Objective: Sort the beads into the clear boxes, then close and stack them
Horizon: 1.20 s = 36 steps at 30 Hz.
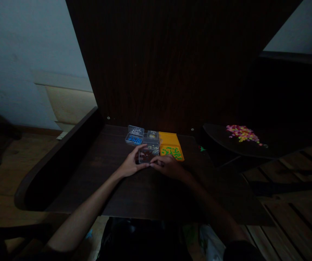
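A small clear plastic box with dark reddish bits inside sits on the dark wooden table. My left hand curls round the box's left side, fingers along its top edge. At the box's near right corner, my right hand pinches with closed fingers. Both hands' fingertips nearly meet at the front of the box.
Behind the box stand another clear box with blue pieces and a clear box of pale pieces. An orange tray with green pieces lies to the right. A heap of pink and yellow pieces rests on a side shelf.
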### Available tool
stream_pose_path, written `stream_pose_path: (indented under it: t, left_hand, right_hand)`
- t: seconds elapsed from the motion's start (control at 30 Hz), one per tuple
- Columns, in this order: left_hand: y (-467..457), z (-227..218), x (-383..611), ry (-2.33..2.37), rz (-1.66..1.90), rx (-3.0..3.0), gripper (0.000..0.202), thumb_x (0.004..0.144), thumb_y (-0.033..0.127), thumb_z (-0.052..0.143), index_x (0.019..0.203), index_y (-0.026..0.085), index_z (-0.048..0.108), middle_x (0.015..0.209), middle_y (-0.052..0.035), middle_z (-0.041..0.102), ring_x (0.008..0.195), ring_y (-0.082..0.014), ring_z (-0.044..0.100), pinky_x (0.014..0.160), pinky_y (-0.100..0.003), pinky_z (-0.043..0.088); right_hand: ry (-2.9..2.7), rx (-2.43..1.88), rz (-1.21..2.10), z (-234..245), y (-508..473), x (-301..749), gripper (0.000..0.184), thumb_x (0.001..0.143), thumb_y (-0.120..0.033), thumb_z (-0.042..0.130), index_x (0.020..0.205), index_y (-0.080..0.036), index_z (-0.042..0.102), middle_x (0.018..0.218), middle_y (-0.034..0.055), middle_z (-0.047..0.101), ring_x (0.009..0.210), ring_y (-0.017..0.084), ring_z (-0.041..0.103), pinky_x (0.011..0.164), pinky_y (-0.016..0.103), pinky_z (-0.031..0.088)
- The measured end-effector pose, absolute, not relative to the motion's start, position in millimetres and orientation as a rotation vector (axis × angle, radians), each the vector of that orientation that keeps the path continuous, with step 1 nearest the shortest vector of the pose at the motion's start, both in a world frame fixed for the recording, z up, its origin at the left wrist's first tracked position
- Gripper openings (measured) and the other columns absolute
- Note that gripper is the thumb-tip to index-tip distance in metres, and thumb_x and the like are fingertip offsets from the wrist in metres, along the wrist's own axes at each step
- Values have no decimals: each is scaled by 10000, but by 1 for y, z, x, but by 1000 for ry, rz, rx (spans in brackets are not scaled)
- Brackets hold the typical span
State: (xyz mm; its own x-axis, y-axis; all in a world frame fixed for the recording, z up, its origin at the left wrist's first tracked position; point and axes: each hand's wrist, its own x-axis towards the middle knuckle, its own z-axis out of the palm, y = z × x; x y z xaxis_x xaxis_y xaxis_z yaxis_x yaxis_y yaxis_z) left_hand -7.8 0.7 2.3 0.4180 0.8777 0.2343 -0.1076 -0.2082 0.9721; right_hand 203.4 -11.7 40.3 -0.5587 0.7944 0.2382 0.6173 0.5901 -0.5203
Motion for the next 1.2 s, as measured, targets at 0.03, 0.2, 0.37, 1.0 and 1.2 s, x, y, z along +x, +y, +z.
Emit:
stream_pose_path:
  t: [0.03, 0.2, 0.37, 1.0, 1.2]
  left_hand:
    - [1, 2, -8, 712, 1052, 1491, 790, 694, 231, 812, 1374, 224, 409, 1360, -131, 519, 1151, -263, 602, 1018, -461, 482]
    - [0, 4, -8, 704, 1039, 1473, 794, 687, 210, 815, 1368, 225, 407, 1354, -133, 521, 1150, -261, 602, 1024, -476, 476]
    - [-1, 5, -8, 690, 1029, 1475, 792, 693, 200, 811, 1371, 228, 404, 1365, -139, 515, 1153, -264, 604, 1034, -485, 467]
    - [0, 4, -8, 748, 1053, 1491, 803, 686, 228, 816, 1378, 227, 408, 1363, -132, 523, 1185, -275, 584, 1040, -479, 464]
    - [0, 4, -9, 735, 1059, 1502, 786, 705, 234, 802, 1383, 223, 404, 1362, -131, 523, 1171, -269, 591, 1032, -466, 476]
  right_hand:
    - [-2341, -1186, 500, 42, -6, 206, 145, 868, -296, 646, 923, -184, 721, 569, -46, 560, 508, 91, 475, 545, 212, 299]
    - [-2321, -1406, 456, 46, 13, 212, 120, 857, -258, 646, 912, -187, 725, 564, -41, 566, 531, 108, 498, 551, 222, 288]
    - [-2353, -1463, 457, 45, 15, 209, 138, 857, -253, 640, 945, -202, 733, 587, -30, 597, 549, 119, 517, 556, 231, 289]
    - [-2261, -1322, 523, 55, -3, 217, 121, 826, -268, 640, 883, -186, 709, 532, -61, 512, 492, 96, 445, 531, 215, 296]
    - [-2587, -1012, 633, 47, -28, 198, 142, 840, -256, 651, 960, -200, 703, 637, -35, 628, 566, 107, 549, 617, 222, 365]
